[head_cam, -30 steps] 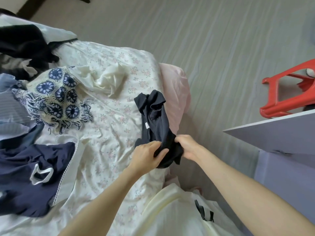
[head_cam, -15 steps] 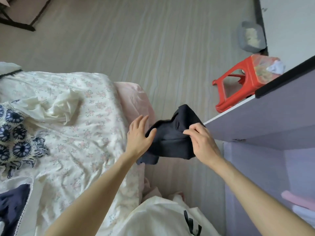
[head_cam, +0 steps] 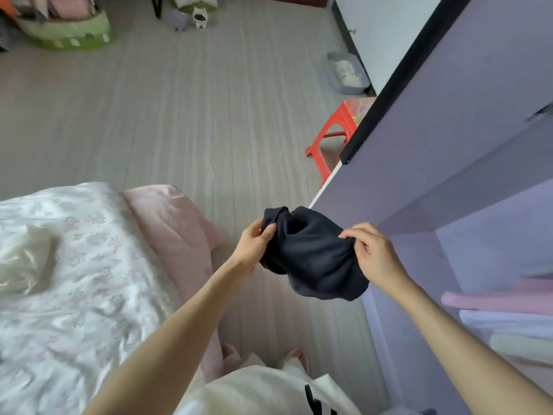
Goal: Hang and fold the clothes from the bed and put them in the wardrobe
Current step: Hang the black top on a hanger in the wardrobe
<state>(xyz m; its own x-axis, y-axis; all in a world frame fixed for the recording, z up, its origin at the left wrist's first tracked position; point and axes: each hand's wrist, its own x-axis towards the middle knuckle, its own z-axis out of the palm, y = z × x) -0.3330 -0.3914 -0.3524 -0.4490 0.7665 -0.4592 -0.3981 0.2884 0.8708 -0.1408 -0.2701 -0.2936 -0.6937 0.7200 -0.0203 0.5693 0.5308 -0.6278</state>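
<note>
A bunched dark navy garment hangs in the air between the bed and the wardrobe. My left hand grips its left edge with thumb and curled fingers. My right hand pinches its upper right edge. The open lilac wardrobe stands at the right, and folded pink, white and cream clothes are stacked on its shelf. The bed with a flowered white sheet lies at the left, with a crumpled cream garment on it.
A pink quilt edge hangs off the bed corner. A red plastic stool stands behind the wardrobe door. On the floor farther off are a grey tray, a green basket and small figures. Grey floor lies between.
I have lifted the dark garment off the bed and carried it right toward the wardrobe. The view has swung right, so the other clothes on the bed have left the frame.
</note>
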